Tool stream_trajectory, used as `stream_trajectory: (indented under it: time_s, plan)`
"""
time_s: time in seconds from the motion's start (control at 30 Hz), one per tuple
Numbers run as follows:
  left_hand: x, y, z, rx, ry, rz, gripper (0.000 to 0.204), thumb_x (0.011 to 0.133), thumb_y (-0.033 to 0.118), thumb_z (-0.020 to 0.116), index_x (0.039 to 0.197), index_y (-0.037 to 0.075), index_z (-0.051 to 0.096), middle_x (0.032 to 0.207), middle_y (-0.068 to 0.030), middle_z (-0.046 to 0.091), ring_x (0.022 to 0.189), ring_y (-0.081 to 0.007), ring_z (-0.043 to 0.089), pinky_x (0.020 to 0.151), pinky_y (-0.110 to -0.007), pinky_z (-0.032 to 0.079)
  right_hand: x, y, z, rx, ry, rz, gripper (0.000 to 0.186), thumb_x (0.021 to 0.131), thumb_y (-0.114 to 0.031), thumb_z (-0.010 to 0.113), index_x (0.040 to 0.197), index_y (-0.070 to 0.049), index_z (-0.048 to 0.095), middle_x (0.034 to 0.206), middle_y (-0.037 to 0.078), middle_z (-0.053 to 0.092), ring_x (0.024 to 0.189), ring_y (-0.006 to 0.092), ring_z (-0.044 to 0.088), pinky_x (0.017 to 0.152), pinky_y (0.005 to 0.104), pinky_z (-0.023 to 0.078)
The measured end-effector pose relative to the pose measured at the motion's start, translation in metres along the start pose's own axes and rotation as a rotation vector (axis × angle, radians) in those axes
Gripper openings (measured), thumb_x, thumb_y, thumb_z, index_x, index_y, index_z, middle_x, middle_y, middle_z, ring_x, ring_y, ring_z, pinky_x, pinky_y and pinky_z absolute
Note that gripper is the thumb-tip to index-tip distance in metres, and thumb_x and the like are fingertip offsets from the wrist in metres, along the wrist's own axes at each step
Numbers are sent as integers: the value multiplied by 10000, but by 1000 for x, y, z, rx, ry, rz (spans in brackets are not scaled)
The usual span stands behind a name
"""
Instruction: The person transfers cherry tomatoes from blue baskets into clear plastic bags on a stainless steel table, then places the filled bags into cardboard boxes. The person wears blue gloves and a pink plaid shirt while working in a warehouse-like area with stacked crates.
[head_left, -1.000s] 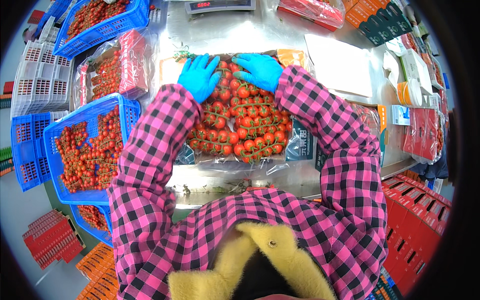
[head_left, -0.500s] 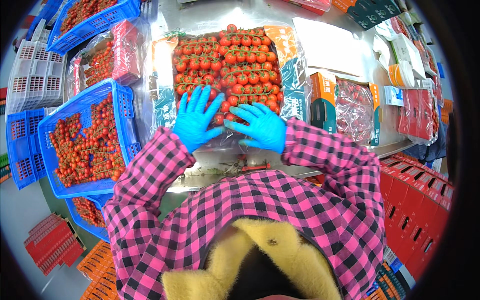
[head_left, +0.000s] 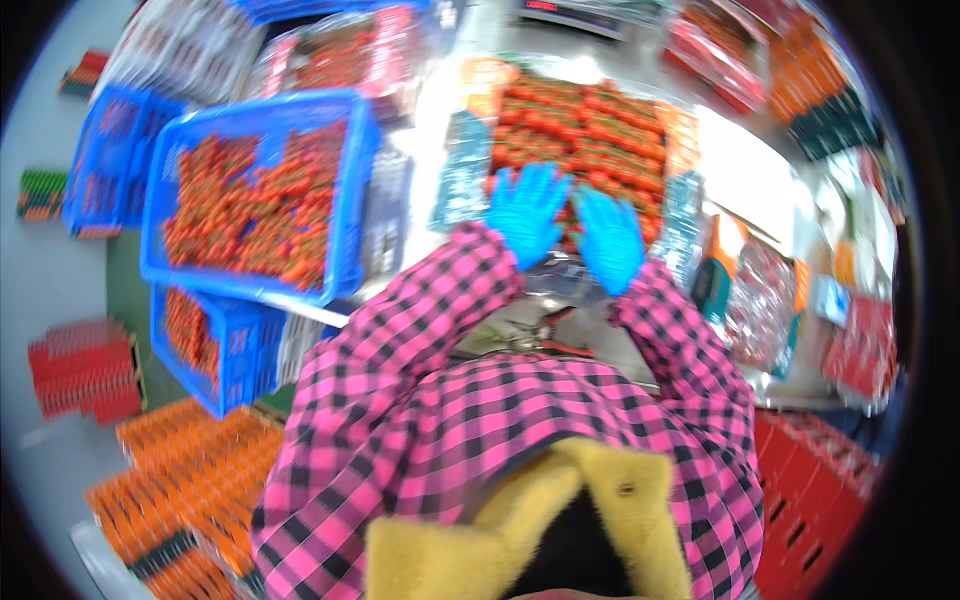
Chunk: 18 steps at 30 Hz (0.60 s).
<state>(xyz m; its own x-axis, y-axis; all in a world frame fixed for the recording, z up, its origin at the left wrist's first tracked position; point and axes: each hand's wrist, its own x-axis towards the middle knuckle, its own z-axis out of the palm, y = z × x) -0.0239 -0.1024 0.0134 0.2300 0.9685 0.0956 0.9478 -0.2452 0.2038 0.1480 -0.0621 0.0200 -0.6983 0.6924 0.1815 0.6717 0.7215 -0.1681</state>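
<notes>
Rows of red cherry tomatoes on green stems (head_left: 622, 125) fill an open cardboard box (head_left: 462, 170) with orange and teal flaps, lined with clear film. In a blue glove, my left hand (head_left: 528, 215) lies on the near left part of the tomatoes, fingers spread. Beside it my gloved right hand (head_left: 608, 238) rests at their near edge, fingers stretched out and slightly apart. Neither hand holds anything. Between the box and my body lies a red-handled tool (head_left: 568, 348), too blurred to name.
Left of the box stands a blue crate (head_left: 352, 200) of loose tomatoes, above another blue crate (head_left: 245, 350). A film-wrapped box (head_left: 760, 300) sits on the right. Red cartons (head_left: 810, 500) are stacked at lower right, orange ones (head_left: 190, 460) at lower left.
The whole view has swung left and blurred, shifting the box and hands rightward in it. My right hand's fingers now point more away from me; both hands remain at the tomatoes.
</notes>
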Motion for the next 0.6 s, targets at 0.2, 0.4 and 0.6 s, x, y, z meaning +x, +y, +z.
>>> stream_trajectory:
  time_s: [0.2, 0.4, 0.6]
  plan:
    - [-87, -10, -57, -354, 225, 136, 651, 736, 296, 588, 1307, 138, 318, 1351, -168, 289, 1262, -328, 249, 1014, -509, 166, 9, 12, -27, -141, 88, 2, 684, 772, -275, 557, 1355, -120, 236, 1408, 96, 203, 1295, 298, 180, 1030, 486, 129]
    - [-182, -243, -114, -85, 228, -276, 245, 641, 110, 610, 876, 42, 609, 904, -131, 589, 812, -304, 563, 686, -390, 466, 47, -21, -62, 449, 349, 311, 395, 863, -137, 478, 1231, -6, 420, 1272, 141, 419, 1177, 227, 392, 988, 329, 290]
    - [-219, -447, -126, 278, 70, -542, 152, 727, 199, 573, 814, 90, 632, 853, -130, 595, 795, -286, 577, 686, -404, 466, 27, -143, -46, 859, 384, 166, 250, 841, -117, 502, 1050, 10, 557, 1004, 137, 586, 875, 218, 566, 755, 316, 454]
